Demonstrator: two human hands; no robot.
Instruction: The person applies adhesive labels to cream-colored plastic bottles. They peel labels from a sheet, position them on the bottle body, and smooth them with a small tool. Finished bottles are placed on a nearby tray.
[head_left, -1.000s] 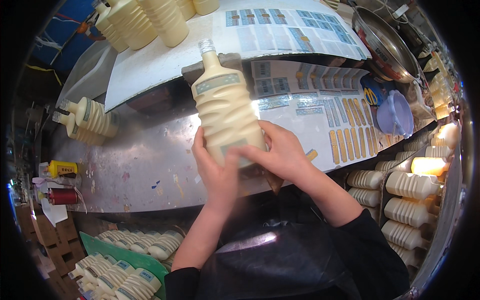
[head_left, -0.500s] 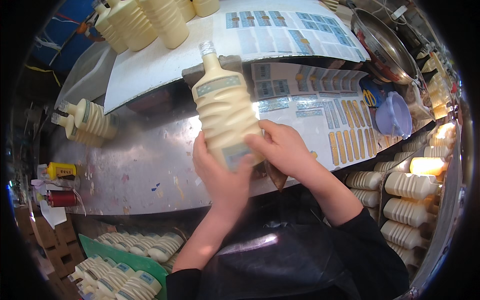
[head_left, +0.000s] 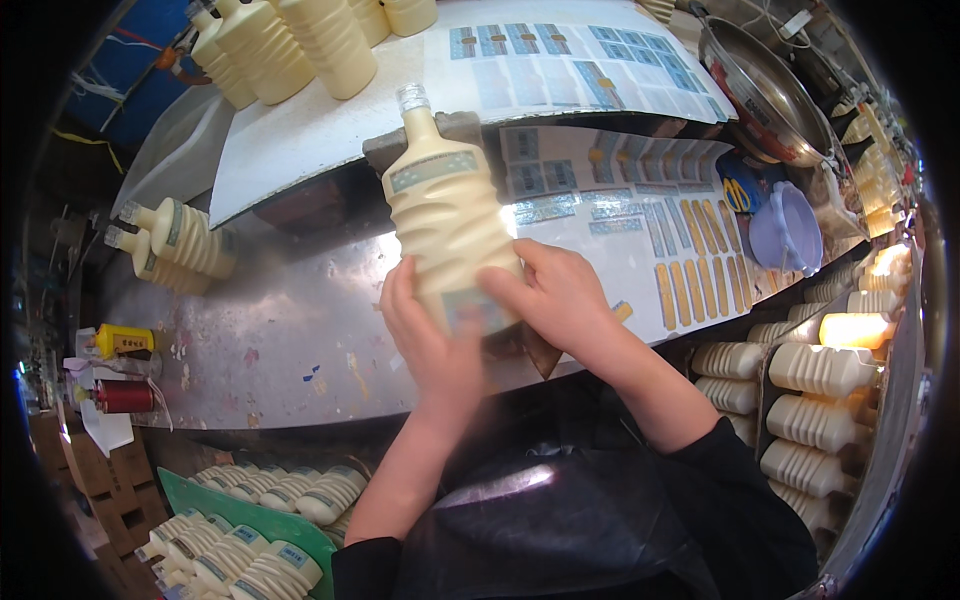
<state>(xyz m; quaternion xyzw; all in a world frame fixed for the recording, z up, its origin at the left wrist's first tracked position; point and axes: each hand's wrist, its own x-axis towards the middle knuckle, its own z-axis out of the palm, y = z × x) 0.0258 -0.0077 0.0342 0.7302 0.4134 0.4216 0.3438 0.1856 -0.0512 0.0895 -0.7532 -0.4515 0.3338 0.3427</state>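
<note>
A cream ribbed bottle [head_left: 445,205] with a silver cap stands tilted over the steel worktop [head_left: 280,330]. It carries a blue-grey label near its shoulder and another low on its body. My left hand [head_left: 425,335] grips its lower left side. My right hand [head_left: 555,295] wraps its lower right side, thumb pressed on the lower label. Sheets of blue and yellow stickers [head_left: 640,215] lie just right of the bottle.
Two labelled bottles [head_left: 175,240] lie on the worktop's left. More bottles stand at the back [head_left: 300,40]. A green crate of labelled bottles [head_left: 250,540] sits lower left. Unlabelled bottles [head_left: 810,390] are stacked at right. A metal bowl [head_left: 765,90] and purple tub [head_left: 790,225] sit far right.
Both hands slid lower on the bottle, and the lower label now shows under my right thumb. The bottle stayed in about the same place.
</note>
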